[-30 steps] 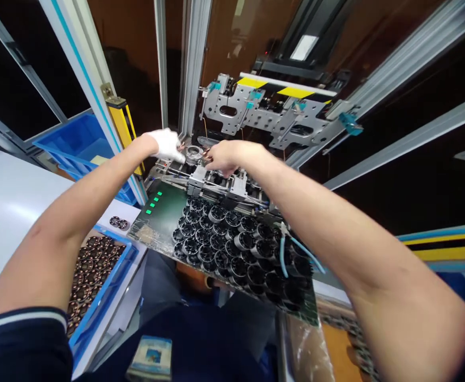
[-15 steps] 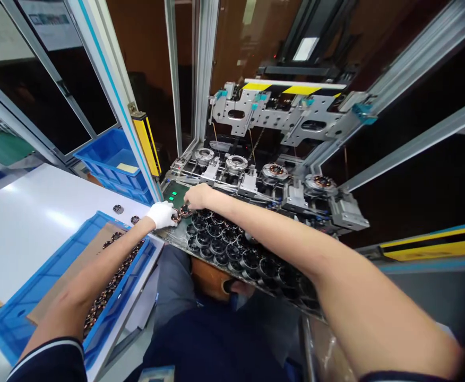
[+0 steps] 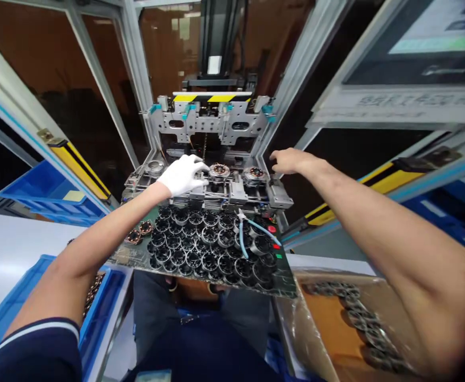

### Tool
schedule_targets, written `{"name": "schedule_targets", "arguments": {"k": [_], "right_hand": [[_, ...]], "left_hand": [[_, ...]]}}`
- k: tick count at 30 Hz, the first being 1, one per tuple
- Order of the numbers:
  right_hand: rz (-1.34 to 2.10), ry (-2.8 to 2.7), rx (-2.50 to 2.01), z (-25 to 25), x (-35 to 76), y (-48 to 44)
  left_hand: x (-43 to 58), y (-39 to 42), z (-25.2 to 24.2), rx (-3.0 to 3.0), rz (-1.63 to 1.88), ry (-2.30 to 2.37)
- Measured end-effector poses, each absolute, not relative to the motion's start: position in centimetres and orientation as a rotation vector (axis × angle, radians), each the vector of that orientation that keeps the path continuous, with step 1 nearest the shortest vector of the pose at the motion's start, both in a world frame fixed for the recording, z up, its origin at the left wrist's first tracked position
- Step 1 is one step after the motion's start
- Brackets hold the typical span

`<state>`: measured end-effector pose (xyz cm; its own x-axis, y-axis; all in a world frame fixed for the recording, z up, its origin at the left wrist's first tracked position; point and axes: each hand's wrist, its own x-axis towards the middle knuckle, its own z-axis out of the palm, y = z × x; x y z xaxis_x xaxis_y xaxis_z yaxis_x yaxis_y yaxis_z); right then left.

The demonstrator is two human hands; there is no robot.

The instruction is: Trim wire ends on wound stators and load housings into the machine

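Note:
My left hand (image 3: pixel 184 175), in a white glove, reaches over the row of metal fixtures with fingers apart, thumb and index near a round fixture holding a copper-wound stator (image 3: pixel 219 171). Nothing shows in its grasp. To the right, my bare right hand (image 3: pixel 290 161) hovers beside the last fixture, which bears another copper-wound stator (image 3: pixel 255 174). Its fingers are loosely bent and apart, holding nothing visible. At the far left a bare round fixture (image 3: pixel 155 167) shows; the one under my glove is hidden. Two copper-wound stators (image 3: pixel 139 232) lie on the bench plate's left side.
Several black-lined metal rings (image 3: pixel 209 235) stand in rows before the fixtures, with blue-handled pliers (image 3: pixel 243 239) on top. Red and green buttons (image 3: pixel 276 246) sit at the right. A carton (image 3: pixel 320 339) holds metal parts; blue bins (image 3: pixel 57 185) stand left. A silver plate mechanism (image 3: pixel 208 119) rises behind.
My view has swung right. Both hands have left the two stators at the bench's left end; my left hand is now over the fixtures, my right hand at their right end.

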<state>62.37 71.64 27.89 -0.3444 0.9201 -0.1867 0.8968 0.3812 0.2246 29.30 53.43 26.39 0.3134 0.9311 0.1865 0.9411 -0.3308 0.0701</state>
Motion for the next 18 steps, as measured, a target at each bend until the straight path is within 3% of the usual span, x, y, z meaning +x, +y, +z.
{"name": "schedule_targets", "arguments": {"k": [8,18], "right_hand": [[-0.106,2.449,1.632,22.3,66.3,73.5],[-0.084,2.655,1.724,23.7,67.8,73.1]], "left_hand": [[38.9,66.8,22.0,-2.504,-0.041,-1.837],[37.2,68.6,22.0,-2.504,-0.035,-1.817]]}}
